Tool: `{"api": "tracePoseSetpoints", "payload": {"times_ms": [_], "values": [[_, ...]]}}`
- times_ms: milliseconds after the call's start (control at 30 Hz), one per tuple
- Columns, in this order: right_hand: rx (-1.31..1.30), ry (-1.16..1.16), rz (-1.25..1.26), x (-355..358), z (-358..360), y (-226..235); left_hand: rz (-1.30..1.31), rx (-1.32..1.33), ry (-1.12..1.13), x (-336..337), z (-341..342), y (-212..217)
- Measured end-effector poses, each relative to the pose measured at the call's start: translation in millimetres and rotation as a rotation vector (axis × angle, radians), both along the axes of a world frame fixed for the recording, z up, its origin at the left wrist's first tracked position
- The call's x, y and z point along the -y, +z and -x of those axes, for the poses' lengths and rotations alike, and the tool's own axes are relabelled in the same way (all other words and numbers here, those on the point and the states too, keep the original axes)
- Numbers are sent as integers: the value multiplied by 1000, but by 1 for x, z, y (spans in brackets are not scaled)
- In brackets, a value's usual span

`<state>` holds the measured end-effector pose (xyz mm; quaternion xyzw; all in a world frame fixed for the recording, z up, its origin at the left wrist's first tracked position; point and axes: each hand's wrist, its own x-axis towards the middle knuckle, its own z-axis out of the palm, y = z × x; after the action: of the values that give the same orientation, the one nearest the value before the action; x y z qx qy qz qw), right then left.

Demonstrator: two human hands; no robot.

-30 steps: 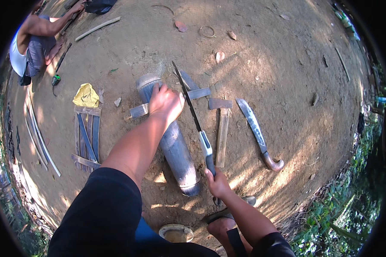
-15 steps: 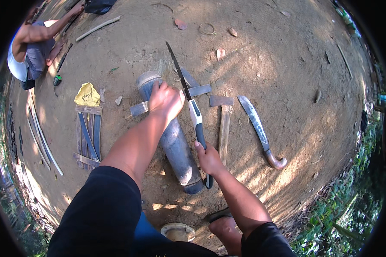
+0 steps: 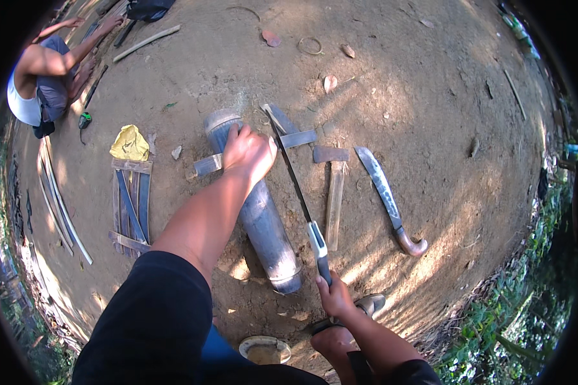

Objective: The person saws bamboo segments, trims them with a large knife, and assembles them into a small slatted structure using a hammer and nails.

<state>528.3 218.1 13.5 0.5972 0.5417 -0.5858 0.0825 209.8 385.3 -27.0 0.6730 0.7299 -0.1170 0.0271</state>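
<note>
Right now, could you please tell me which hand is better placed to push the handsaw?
Probably the right hand: it grips the handsaw, while the left hand is placed over the bamboo tube.

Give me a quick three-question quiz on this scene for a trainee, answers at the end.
1. Which hand holds the saw?

2. True or false: the axe lies between the saw and the curved knife.

3. Choose one. The left hand is over:
a) the axe
b) the bamboo tube
c) the curved knife

Key:
1. The right hand.
2. True.
3. b
</note>
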Motion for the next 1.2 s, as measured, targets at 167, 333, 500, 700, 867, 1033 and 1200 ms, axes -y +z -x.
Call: {"api": "tracePoseSetpoints", "payload": {"times_ms": [167, 333, 500, 700, 867, 1033, 1200], "values": [[-38, -24, 33, -70, 61, -20, 76, 46, -42, -10, -15, 8], [-92, -64, -133, 27, -12, -7, 103, 28, -29, 1, -10, 10], [-48, -67, -8, -47, 43, -17, 53, -10, -66, -11, -14, 17], [-118, -38, -262, 24, -11, 1, 42, 5, -30, -3, -9, 7], [-4, -55, -43, -64, 54, -16, 45, 50, 4, -12, -15, 13], [18, -81, 56, 5, 12, -4, 96, 31, 4, -5, -9, 15], [24, -71, -49, -9, 20, -11, 38, 77, 56, -11, -11, 16]]}}
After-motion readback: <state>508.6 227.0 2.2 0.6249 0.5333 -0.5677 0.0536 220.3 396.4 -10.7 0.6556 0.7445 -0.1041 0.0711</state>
